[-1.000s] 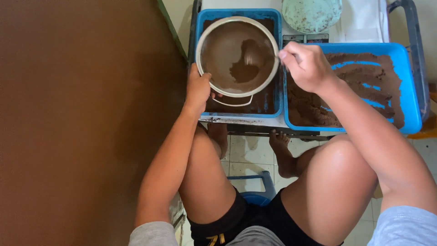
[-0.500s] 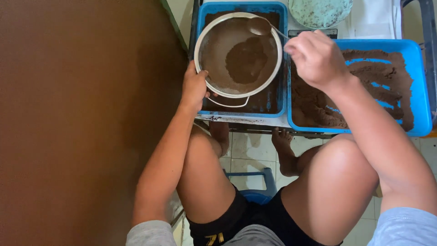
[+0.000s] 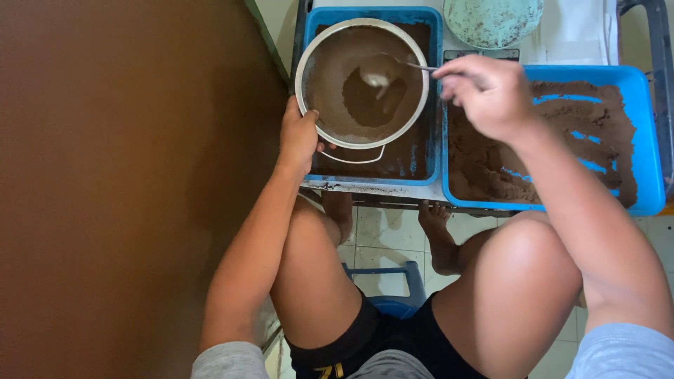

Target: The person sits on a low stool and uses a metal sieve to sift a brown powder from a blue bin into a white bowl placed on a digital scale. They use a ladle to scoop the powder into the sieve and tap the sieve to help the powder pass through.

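A round white-rimmed sieve [image 3: 330,119] with brown powder in it rests over the left blue tray [image 3: 430,172]. My left hand [image 3: 298,137] grips the sieve's near-left rim. My right hand [image 3: 488,95] holds a metal spoon [image 3: 382,72], whose bowl lies inside the sieve over a darker heap of powder. The right blue tray [image 3: 649,140] beside it is spread with brown powder in ridges, with blue showing through.
A round pale green dish [image 3: 491,21] speckled with powder sits behind the trays on a white surface. A brown wall fills the left side. Below are my bare knees, tiled floor and a blue stool [image 3: 386,281].
The spoon has come from the right tray's side into the sieve. The powder heap in the sieve now lies more in its middle. My left hand kept hold of the rim.
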